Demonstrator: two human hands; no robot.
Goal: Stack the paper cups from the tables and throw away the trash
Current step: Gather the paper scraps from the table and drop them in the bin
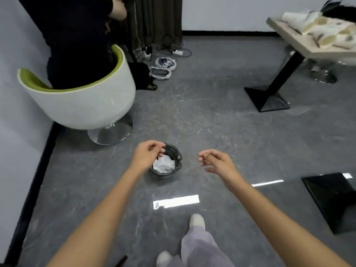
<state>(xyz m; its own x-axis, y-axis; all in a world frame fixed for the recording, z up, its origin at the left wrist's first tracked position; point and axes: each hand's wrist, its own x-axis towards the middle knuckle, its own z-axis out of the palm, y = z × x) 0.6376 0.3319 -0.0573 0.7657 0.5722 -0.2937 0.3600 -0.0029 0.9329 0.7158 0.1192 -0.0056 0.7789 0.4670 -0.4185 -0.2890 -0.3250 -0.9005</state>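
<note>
A small black mesh trash bin [174, 152] stands on the grey floor in front of me, with crumpled white paper [164, 164] inside. My left hand [147, 154] hovers over the bin's left rim, fingers loosely curled and holding nothing. To the right of the bin my right hand [216, 160] hangs in the air, fingers loosely bent, also holding nothing. Several paper cups [317, 29] lie blurred on a table [294, 38] at the far right.
A person in dark clothes sits in a white and green tub chair [81, 105] at the left wall. The table's black pedestal base [267, 99] and a second black base [335, 199] stand on the right. Cables and white headsets [162, 68] lie by the curtain.
</note>
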